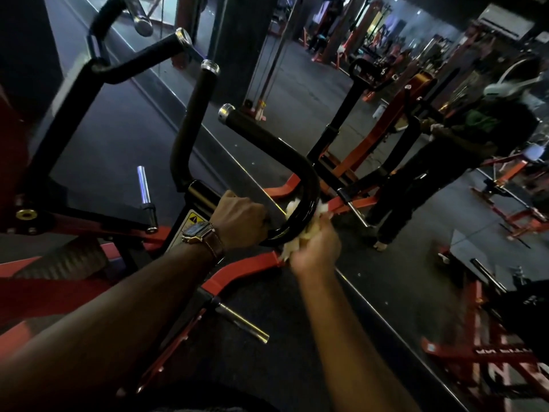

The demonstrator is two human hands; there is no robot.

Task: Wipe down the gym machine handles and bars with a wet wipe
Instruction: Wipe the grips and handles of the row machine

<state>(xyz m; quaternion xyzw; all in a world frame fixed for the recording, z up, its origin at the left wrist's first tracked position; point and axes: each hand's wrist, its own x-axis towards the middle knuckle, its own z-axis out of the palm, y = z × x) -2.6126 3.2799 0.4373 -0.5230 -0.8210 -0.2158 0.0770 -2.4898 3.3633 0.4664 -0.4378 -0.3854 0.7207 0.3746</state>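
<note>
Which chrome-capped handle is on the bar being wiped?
The lowest, nearest handle; its bar curves down into the wipe. The other two stand higher, left.

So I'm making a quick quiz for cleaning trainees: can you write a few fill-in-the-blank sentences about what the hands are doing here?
1. The right hand presses a white ____ against the curved black bar.
2. The left hand grips the same bar, and its wrist wears a ____.
3. The frame under the bar is painted ____.
4. The foam grip ends in a ____ cap.

Missing words: wipe; watch; red; silver
</note>
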